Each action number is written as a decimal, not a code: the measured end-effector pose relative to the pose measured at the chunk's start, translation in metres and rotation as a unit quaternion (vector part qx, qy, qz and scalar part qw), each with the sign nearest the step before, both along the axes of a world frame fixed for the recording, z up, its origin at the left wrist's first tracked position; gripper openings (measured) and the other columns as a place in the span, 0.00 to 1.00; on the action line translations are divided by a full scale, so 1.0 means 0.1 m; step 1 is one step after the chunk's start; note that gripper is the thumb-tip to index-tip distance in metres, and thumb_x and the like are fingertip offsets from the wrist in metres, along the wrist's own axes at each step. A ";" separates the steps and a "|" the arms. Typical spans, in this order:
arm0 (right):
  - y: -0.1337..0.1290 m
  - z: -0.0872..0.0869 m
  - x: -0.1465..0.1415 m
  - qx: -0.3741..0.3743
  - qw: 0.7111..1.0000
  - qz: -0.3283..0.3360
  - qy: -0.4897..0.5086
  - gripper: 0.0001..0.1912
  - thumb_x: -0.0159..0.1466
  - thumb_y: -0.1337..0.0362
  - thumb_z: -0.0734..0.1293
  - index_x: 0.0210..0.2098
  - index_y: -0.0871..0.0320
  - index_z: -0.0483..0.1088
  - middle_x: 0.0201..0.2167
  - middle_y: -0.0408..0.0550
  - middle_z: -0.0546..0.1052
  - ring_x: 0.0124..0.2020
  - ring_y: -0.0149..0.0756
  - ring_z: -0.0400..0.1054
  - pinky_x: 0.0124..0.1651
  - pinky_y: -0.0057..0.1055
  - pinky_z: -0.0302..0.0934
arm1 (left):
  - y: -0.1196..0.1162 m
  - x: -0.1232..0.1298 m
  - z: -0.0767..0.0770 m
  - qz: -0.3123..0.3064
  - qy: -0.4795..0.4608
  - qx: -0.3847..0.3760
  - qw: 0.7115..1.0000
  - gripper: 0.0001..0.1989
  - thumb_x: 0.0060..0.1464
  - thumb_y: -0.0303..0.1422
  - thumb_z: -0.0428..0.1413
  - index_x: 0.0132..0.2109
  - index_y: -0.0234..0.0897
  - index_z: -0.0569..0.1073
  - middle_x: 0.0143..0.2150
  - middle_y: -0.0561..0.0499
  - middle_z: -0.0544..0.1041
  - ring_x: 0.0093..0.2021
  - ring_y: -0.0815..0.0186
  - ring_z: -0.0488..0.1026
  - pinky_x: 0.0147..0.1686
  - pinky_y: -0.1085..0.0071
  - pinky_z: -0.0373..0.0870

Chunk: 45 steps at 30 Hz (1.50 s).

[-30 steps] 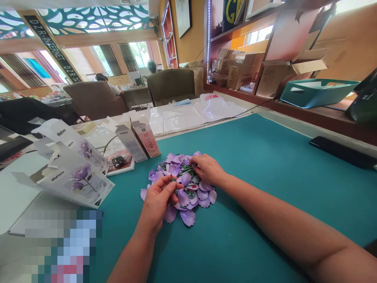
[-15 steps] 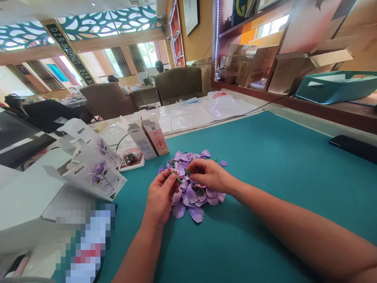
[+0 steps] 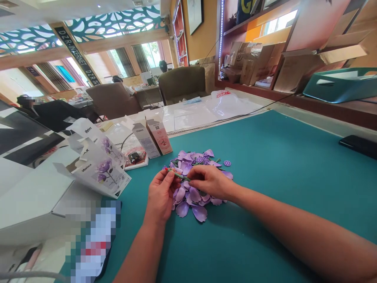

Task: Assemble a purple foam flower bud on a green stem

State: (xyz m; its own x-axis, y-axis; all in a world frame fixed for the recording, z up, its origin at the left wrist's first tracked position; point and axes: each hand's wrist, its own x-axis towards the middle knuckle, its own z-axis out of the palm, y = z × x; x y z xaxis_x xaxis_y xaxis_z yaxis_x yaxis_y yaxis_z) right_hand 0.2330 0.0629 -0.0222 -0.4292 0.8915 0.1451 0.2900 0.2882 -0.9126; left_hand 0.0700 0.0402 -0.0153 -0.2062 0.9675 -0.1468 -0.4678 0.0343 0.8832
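Readable text: overhead sign (image 3: 75, 55) says "DZR-INTERNET DZR", tail end too small. White rose-print boxes (image 3: 101, 177) show what looks like "brixx", first letter unclear. Yellow "G" on a dark item (image 3: 247, 8) on the shelf. Plastic bag (image 3: 223, 96) at the back has red print, can't read it

Counts: 2 rose-print boxes, flaps open, at left. 2 slim cartons beside them, one grey (image 3: 144, 137), one pink (image 3: 161, 139), both upright. 2 chairs behind, brown (image 3: 113, 100) and olive (image 3: 184, 84). 1 purple spoked disc (image 3: 227, 163) loose on the mat (image 3: 265, 157), right of the pile; at least 2 more in the pile. Purple petals (image 3: 199, 213) overlap too much to count

Hands: left hand (image 3: 160, 194) pinches the green stem (image 3: 178, 175) thumb to fingers, red bit showing at its left end. Right hand (image 3: 210, 181) has a narrow fingertip pinch on the other end. Stem is between both hands, above the petal pile; can't tell if one piece or two end to end
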 end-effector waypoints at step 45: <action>0.00 0.00 -0.02 0.031 0.998 -0.021 -0.054 0.06 0.54 0.73 0.67 0.27 0.57 0.66 0.22 0.37 0.67 0.25 0.27 0.60 0.27 0.25 0.51 | 0.00 0.00 -0.06 0.003 0.088 0.034 0.996 0.19 0.35 0.39 0.70 0.33 0.34 0.74 0.27 0.55 0.77 0.25 0.72 0.72 0.28 0.75 0.70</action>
State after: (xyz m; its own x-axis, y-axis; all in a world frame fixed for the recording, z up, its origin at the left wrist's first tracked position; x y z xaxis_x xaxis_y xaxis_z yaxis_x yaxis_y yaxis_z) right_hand 0.2308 0.0624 -0.0217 -0.4085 0.8995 0.1550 0.3982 0.3284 -0.8565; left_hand 0.0697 0.0406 -0.0216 -0.2294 0.9724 -0.0419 -0.3061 -0.0312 0.9515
